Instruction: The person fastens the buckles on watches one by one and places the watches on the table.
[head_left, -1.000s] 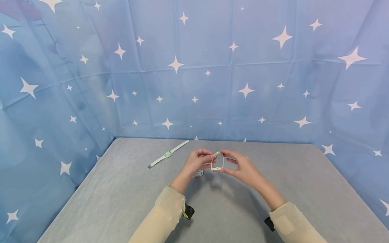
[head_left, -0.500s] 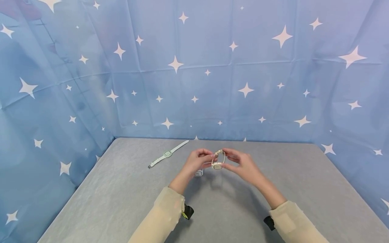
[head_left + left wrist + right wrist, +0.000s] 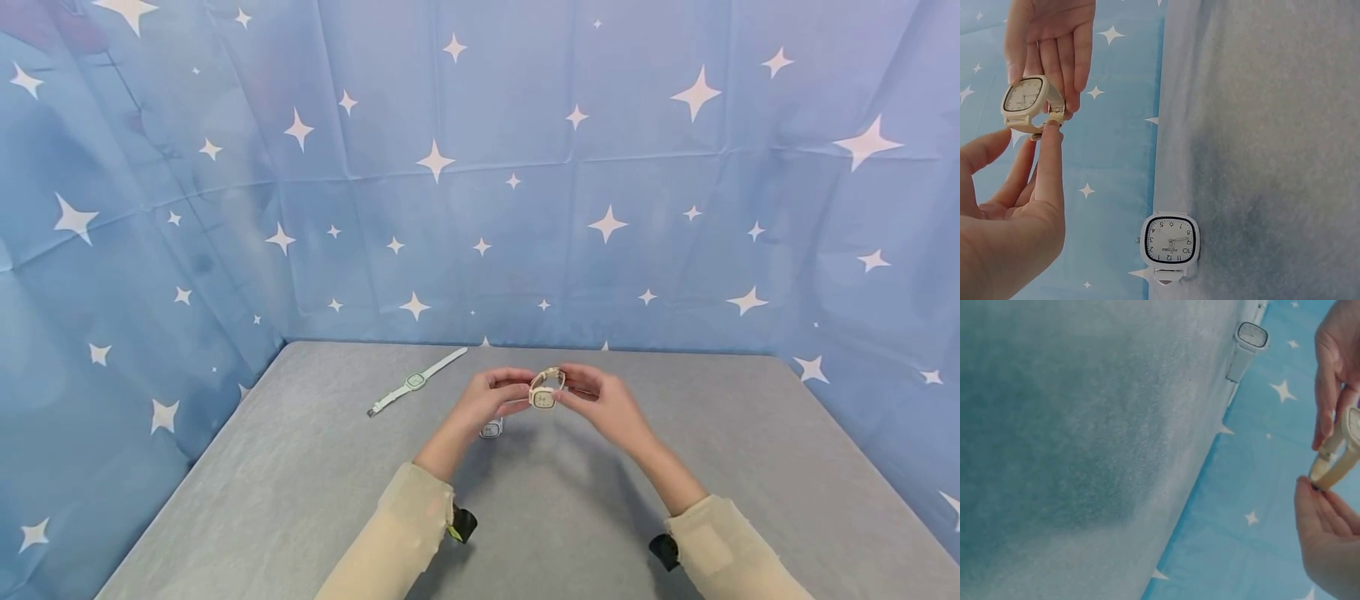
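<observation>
A cream wristwatch (image 3: 543,398), its strap closed into a loop, is held up above the table between both hands, dial facing the head camera. My left hand (image 3: 487,400) pinches the strap at the left side; in the left wrist view its index fingertip presses by the buckle. From the other side, my right hand (image 3: 611,408) grips the watch, thumb on the case (image 3: 1022,97) and fingers behind the strap. Below the left hand lies a white watch (image 3: 491,428), partly hidden in the head view; its dial (image 3: 1171,239) shows plainly in the left wrist view.
A pale green watch (image 3: 415,381) lies stretched flat on the grey table (image 3: 300,483), further back and left. Behind the table's far edge hangs a blue curtain (image 3: 525,208) with white stars. Black wrist straps (image 3: 463,525) show at the cuffs.
The cream watch has tipped so its dial, seen edge-on before, now faces the head camera. It has shifted slightly right and up with the fingers. The watches on the table have stayed put.
</observation>
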The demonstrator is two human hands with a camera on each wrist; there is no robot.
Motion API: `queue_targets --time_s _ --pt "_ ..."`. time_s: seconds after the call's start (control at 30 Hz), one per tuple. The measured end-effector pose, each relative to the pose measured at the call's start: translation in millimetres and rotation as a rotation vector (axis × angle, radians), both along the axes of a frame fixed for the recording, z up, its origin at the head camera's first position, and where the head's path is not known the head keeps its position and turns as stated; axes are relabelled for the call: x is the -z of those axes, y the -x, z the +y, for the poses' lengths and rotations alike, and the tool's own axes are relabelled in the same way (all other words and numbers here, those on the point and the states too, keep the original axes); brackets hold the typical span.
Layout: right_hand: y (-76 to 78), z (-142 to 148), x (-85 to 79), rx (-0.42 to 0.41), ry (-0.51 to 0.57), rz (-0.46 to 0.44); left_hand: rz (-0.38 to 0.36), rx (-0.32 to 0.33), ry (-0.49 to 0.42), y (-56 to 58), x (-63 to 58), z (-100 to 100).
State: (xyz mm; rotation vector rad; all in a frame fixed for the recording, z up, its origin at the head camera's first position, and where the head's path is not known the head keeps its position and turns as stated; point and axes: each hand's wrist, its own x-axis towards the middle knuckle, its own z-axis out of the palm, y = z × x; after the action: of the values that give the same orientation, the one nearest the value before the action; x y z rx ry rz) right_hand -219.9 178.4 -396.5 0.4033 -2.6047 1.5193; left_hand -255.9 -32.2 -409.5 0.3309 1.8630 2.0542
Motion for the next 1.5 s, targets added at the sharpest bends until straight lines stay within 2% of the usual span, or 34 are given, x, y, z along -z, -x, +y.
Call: queue_targets --time_s 0.23,0.37,0.67,0.93,1.03,1.23,1.37,1.5 --pt "-0.7 3 -1.4 0.026 0.027 -0.068 -0.031 0.023 0.012 -0.2 -0.9 0" --pt "0.4 3 -0.9 0.035 0.018 -0.086 -0.015 0.021 0.035 0.5 -0.4 1" --pt "5.9 2 -0.2 0.015 0.005 -0.1 0.124 -0.019 0.104 0.8 3.0 1" --pt "13.8 2 2.9 0.005 -0.004 -0.079 0.201 -0.105 0.191 6.1 4.8 4" --pt "17.3 2 4.1 -0.005 -0.017 -0.08 0.242 -0.134 0.262 9.5 6.2 5" --pt "25.2 3 7.3 -0.043 -0.048 -0.076 0.375 -0.172 0.46 15.8 8.0 8" --pt "31.1 2 10.2 -0.082 -0.065 -0.105 0.423 -0.167 0.615 18.2 6.8 11" --pt "37.2 3 14.8 -0.112 -0.091 -0.142 0.453 -0.135 0.764 20.8 6.3 14"
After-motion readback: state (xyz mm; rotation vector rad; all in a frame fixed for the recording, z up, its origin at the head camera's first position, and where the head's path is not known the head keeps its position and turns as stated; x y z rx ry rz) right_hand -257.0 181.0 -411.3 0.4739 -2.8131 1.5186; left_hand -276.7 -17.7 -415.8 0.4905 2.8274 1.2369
